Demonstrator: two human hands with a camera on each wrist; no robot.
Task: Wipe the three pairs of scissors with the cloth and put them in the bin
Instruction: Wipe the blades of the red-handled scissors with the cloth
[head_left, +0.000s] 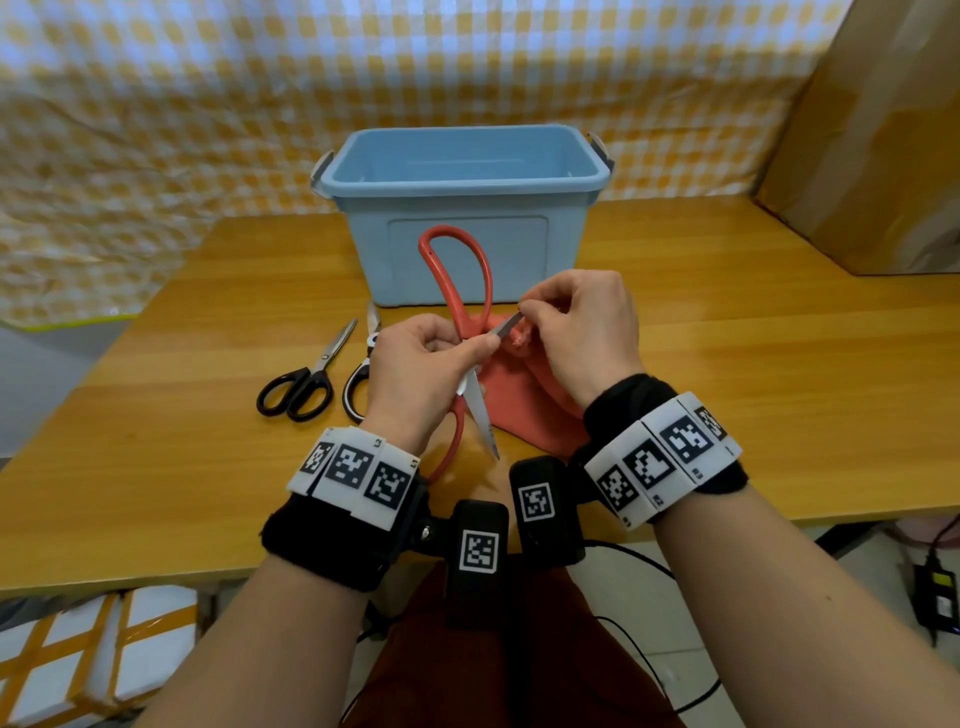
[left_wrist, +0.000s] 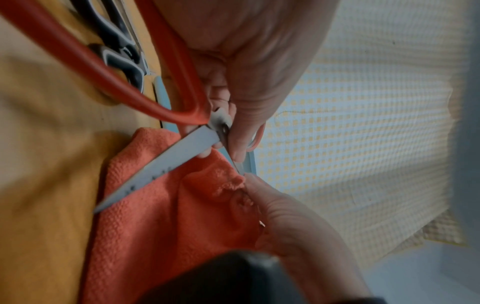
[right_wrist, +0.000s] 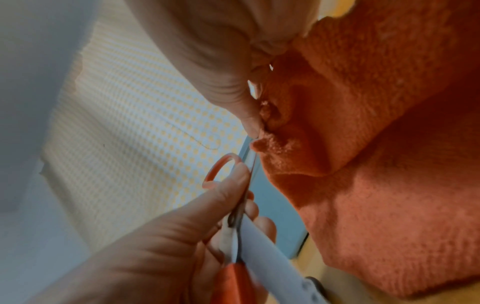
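— Looking down from the head view first: the left hand (head_left: 415, 374) is gripping the red-handled scissors (head_left: 457, 270) at the pivot, fingers curled round them, blades splayed wide. The right hand (head_left: 582, 332) is pinching the orange cloth (head_left: 524, 405) over the tip of the far blade. The black scissors (head_left: 306, 379) and the white-trimmed scissors (head_left: 361, 374) are lying side by side on the table (head_left: 727, 364), left of the hands, and the blue bin (head_left: 467, 208) is standing just behind, with nothing showing inside it.

— And the left wrist view?

— It is showing the near blade (left_wrist: 161, 168) lying bare across the cloth (left_wrist: 155, 226), while the right hand's fingertips (left_wrist: 253, 185) are bunching fabric at the other blade's tip.

— So how is this best done?

— I'd judge that drawing the folded cloth from pivot towards tip, spine side leading, is safest. The near blade is looking unwiped.

— The right wrist view?

— It is confirming it: the thumb (right_wrist: 249, 119) is pressing cloth (right_wrist: 389, 185) against thin steel, and the left hand's fingers (right_wrist: 233, 185) are clamping the pivot steady.
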